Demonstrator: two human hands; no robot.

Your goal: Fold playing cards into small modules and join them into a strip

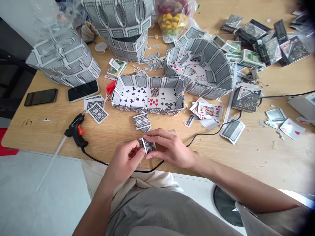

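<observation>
Both hands meet at the table's near edge around a small folded playing-card piece (pixel 148 145) with a grey patterned back. My left hand (pixel 125 157) pinches its left end between thumb and fingers. My right hand (pixel 169 147) curls over it from the right, fingertips pressed on its top. Just beyond lies another folded card piece (pixel 142 121). Behind that stands an open rectangular box made of cards (pixel 147 96), with clubs and hearts faces lining its floor.
A black glue gun (pixel 76 130) lies at the left, its cord running under my hands. Two phones (pixel 83 90) (pixel 40 97) lie further left. Curved card structures (pixel 64 57) (pixel 201 65), card boxes (pixel 268 42), loose cards and a candy bag (pixel 172 18) crowd the back.
</observation>
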